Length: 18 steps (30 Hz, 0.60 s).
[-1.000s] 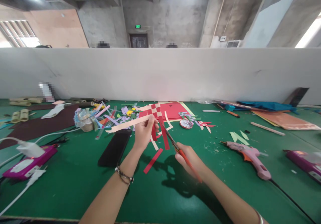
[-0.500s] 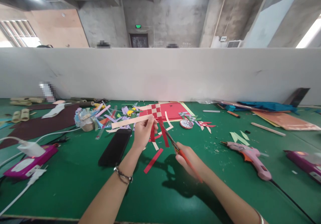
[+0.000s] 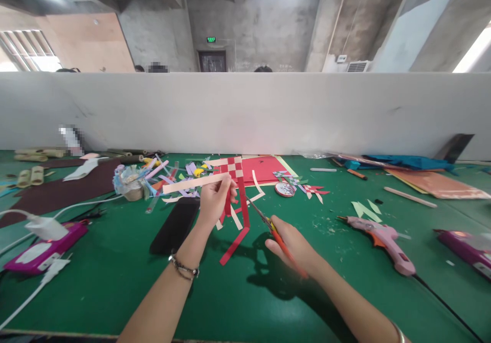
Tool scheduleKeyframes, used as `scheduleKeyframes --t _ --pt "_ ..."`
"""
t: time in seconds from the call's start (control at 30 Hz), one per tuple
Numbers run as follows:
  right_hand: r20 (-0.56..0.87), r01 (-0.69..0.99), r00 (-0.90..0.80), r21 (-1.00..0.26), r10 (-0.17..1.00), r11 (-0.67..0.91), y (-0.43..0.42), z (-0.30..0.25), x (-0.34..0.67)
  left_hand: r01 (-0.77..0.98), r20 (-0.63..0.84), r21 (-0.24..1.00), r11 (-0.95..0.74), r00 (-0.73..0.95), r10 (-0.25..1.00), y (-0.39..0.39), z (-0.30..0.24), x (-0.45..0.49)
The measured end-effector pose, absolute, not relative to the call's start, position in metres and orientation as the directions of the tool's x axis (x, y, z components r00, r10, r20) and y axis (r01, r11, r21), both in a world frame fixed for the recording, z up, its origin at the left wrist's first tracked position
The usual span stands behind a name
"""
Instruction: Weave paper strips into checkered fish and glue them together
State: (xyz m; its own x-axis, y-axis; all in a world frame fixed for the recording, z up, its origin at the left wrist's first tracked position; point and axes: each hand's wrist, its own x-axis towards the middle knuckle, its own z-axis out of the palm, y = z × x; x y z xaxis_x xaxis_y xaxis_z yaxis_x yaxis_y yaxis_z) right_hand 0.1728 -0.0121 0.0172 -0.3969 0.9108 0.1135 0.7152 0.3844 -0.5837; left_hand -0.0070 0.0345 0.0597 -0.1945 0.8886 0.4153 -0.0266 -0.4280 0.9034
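Observation:
My left hand (image 3: 215,199) is closed on a woven piece of red and cream paper strips (image 3: 235,171), held up above the green table (image 3: 115,276). Long loose ends hang from it, and one cream strip sticks out to the left. My right hand (image 3: 293,248) grips orange-handled scissors (image 3: 268,225), whose blades point up-left toward the hanging red strips. A cut red strip (image 3: 233,245) lies on the table under the weave. A black phone (image 3: 175,226) lies just left of my left wrist.
A pile of coloured paper strips (image 3: 169,179) and a red sheet (image 3: 264,169) lie behind the weave. A pink glue gun (image 3: 379,238) lies to the right with its cable. Purple devices sit at far left (image 3: 42,248) and far right (image 3: 466,248). A white partition wall (image 3: 245,112) backs the table.
My left hand has raised and shifted the weave slightly left, so the hanging strips swing. The scissors have stayed near the strip ends, moving slightly with it.

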Motion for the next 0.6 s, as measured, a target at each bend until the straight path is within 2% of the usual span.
scheduleKeyframes --t 0.2,0.6 --pt "0.174 0.706 -0.383 -0.578 0.907 0.409 -0.0099 0.0149 0.1728 0.014 0.433 0.899 -0.437 -0.162 0.887 0.0336 0.0592 -0.0074" --pt "0.196 0.641 -0.393 -0.642 0.898 0.421 -0.0076 0.0092 0.1736 0.017 0.425 0.904 -0.427 -0.148 0.893 0.0350 0.0563 -0.0040"
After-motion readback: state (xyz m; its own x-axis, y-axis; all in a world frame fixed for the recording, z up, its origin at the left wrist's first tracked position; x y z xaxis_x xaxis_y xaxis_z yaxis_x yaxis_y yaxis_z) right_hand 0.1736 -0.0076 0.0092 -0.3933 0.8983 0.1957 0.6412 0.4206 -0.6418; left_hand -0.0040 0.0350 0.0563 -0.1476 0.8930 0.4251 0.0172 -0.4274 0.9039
